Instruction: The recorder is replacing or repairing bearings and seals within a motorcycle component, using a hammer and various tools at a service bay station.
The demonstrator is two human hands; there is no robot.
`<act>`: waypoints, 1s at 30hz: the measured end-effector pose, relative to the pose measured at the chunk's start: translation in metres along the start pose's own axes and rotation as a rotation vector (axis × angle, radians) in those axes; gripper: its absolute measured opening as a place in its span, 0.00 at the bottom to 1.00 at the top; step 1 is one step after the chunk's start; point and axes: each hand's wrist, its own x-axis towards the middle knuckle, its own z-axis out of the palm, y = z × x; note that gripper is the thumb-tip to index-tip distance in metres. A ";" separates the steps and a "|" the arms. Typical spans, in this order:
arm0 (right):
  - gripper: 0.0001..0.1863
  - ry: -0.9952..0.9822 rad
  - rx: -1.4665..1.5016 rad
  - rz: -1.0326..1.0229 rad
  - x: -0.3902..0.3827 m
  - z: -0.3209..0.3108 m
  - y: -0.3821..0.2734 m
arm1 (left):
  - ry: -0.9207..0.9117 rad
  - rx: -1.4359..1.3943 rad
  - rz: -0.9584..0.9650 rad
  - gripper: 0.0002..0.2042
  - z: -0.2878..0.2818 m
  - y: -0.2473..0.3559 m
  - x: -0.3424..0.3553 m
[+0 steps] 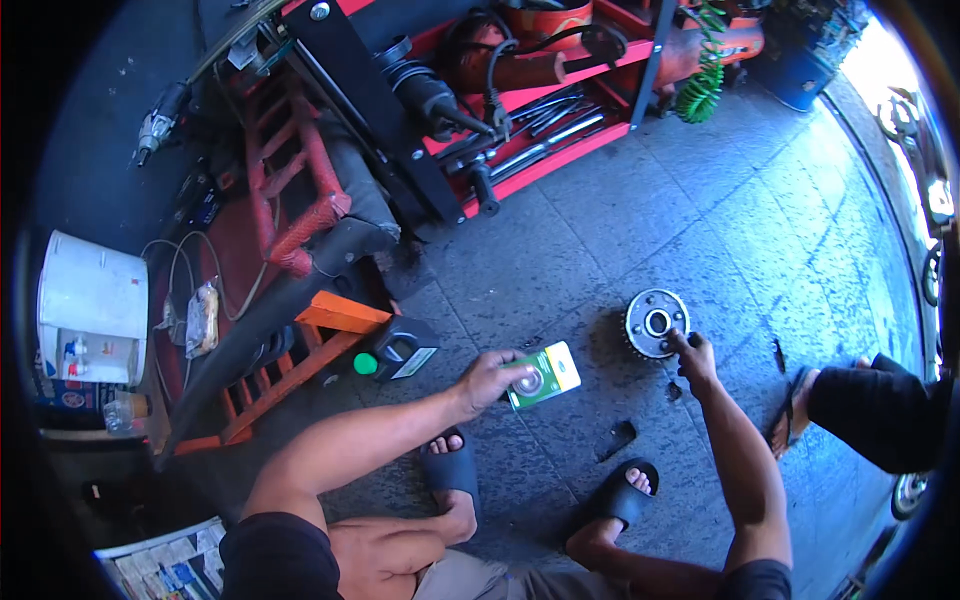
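Note:
My left hand (488, 384) pinches a green, white and yellow blister card (556, 374), with a small round metallic part showing on its face. To the right, my right hand (696, 360) grips the lower right edge of a metal clutch basket (641, 334). This round part has a toothed rim, a hole at its centre and several round studs about it. Its face points up toward me. Some of my right fingers are hidden at or behind the rim.
A red tool rack (545, 172) with tools stands ahead. On the left are an orange metal stand (340, 313), a black bottle (404, 345) with a green cap and a white bucket (95, 290). Another person's sandalled foot (795, 405) is at the right. Dark tiles (520, 260) cover the floor.

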 end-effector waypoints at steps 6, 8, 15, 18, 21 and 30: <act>0.18 0.060 -0.204 0.116 -0.033 -0.029 0.052 | -0.032 -0.091 0.110 0.09 0.016 0.051 -0.016; 0.11 -0.048 -0.198 0.152 -0.051 -0.016 0.073 | -0.054 -0.121 0.176 0.09 0.021 0.060 -0.014; 0.21 0.047 -0.845 -0.311 -0.136 0.018 0.022 | -0.014 -0.043 0.200 0.10 0.019 0.071 -0.029; 0.32 -0.442 -0.246 -0.351 -0.145 0.005 -0.081 | -0.053 0.106 0.324 0.12 0.029 0.095 -0.040; 0.30 -0.744 0.183 -0.445 -0.167 -0.008 -0.180 | -0.085 0.192 0.441 0.11 0.054 0.135 -0.052; 0.25 -0.644 0.194 -0.638 -0.205 -0.023 -0.288 | -0.045 -0.367 0.494 0.08 0.117 0.217 -0.074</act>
